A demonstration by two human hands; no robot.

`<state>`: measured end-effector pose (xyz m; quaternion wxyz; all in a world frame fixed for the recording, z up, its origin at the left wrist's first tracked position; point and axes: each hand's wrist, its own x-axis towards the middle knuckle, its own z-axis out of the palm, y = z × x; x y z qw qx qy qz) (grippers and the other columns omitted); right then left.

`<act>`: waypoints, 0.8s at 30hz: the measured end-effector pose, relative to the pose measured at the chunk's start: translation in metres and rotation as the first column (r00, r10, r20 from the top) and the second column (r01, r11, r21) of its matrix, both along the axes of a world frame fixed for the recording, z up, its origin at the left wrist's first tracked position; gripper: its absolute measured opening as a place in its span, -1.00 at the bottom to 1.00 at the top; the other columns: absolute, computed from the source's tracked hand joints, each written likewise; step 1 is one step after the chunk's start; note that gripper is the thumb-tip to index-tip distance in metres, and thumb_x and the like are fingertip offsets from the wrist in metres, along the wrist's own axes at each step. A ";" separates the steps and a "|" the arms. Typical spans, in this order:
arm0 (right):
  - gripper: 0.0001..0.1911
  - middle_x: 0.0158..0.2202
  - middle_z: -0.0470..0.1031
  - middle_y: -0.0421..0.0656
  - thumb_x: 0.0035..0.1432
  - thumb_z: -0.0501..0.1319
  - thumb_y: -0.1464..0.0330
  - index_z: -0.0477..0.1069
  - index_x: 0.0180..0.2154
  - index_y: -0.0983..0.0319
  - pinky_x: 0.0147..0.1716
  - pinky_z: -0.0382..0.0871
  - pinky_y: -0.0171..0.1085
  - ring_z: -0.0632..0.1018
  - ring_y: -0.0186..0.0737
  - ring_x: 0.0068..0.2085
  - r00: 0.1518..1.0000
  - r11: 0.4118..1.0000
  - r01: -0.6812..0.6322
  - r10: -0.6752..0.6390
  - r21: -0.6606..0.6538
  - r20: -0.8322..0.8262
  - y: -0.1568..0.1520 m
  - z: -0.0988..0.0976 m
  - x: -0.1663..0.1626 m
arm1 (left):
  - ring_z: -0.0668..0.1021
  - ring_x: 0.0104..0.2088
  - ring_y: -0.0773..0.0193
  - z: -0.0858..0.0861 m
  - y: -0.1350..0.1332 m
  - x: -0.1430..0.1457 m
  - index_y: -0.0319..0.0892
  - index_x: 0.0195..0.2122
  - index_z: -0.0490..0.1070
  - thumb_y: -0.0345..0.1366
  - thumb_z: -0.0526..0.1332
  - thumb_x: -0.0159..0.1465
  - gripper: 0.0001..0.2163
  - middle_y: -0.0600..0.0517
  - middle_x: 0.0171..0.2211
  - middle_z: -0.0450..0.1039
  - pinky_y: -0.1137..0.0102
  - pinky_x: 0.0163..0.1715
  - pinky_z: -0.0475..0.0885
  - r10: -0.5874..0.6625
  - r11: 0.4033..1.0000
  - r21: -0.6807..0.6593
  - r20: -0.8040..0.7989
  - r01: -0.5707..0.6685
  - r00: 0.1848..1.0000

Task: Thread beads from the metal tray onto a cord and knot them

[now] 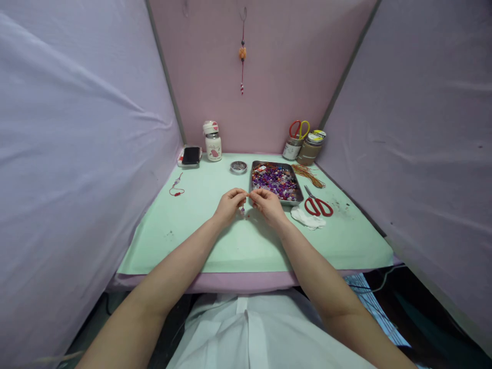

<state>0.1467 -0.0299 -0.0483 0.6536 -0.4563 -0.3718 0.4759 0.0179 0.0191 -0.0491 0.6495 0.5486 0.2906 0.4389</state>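
Note:
My left hand [229, 203] and my right hand [268, 203] meet above the middle of the green mat [215, 241], fingertips pinched together. Between them runs a thin cord [248, 195], and a small beaded piece [243, 210] dangles below my left fingers. Both hands are closed on the cord. Just beyond my right hand stands a metal tray [296, 188] full of purple, red and white beads.
Red scissors [317, 204] and a white tissue [307, 219] lie right of the tray. A small round tin [239, 167], a white bottle [212, 141], a phone [191, 156], two jars [303, 146] and a bundle of orange cord [307, 176] stand at the back. A red-corded charm [176, 187] lies left.

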 end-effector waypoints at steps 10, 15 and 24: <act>-0.71 -0.46 0.41 -0.25 -0.16 0.40 0.20 0.37 -0.46 0.21 -0.46 0.25 -0.36 0.37 -0.40 -0.45 0.998 0.999 0.027 -0.026 0.021 -0.054 -0.003 0.002 -0.007 | 0.32 -0.53 0.44 0.003 -0.006 0.003 -0.14 -0.44 0.22 -0.25 0.21 0.09 -0.84 0.16 -0.57 0.25 0.52 -0.51 0.23 0.021 0.995 -0.098 0.064 -0.014 0.998; -0.71 -0.51 0.39 -0.28 -0.15 0.39 0.21 0.34 -0.46 0.20 -0.48 0.26 -0.35 0.35 -0.42 -0.51 0.998 0.997 0.054 -0.052 0.055 -0.045 0.000 -0.003 -0.006 | 0.32 -0.53 0.46 0.003 -0.011 0.008 -0.13 -0.41 0.18 -0.31 0.18 0.10 -0.86 0.18 -0.55 0.23 0.50 -0.47 0.29 0.027 0.983 -0.184 0.130 -0.002 0.991; -0.77 -0.59 0.31 -0.31 -0.13 0.34 0.27 0.32 -0.49 0.20 -0.52 0.15 -0.34 0.28 -0.42 -0.56 0.988 0.988 0.143 -0.146 0.056 0.056 0.004 -0.007 -0.005 | 0.23 -0.61 0.51 0.004 -0.011 0.011 -0.15 -0.44 0.13 -0.39 0.16 0.05 -0.85 0.11 -0.45 0.40 0.53 -0.57 0.13 0.050 0.974 -0.227 0.167 -0.011 0.985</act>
